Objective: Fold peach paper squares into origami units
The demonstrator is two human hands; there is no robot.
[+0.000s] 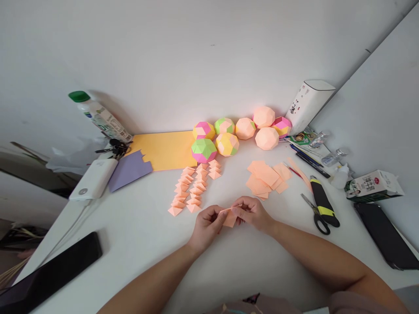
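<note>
A peach paper (230,219) is held at the lower centre of the frame, over the worktop (140,237), with both hands brought together on it. Its left end is pinched in the left grip (208,221) and its upper right edge in the right grip (255,213); both are closed on it by thumb and fingers. A crease could be set askew if the edges are let slip while being pressed, and the thin paper could be crumpled by too hard a pinch. The folded pieces (197,190), laid in close rows left of centre, could be knocked out of line by a careless sweep of the left hand; the loose sheets (265,176), right of centre, could be scattered by the right. The balls (227,144) at upper centre could be set rolling if bumped, and the scissors (317,216), near the right forearm, could be caught by it. The underside of the paper and most of the fingertips are hidden, so how far it is folded cannot be told. The sheets cannot be counted where they overlap, and the black device (65,266) at lower left is cut off by the frame.
</note>
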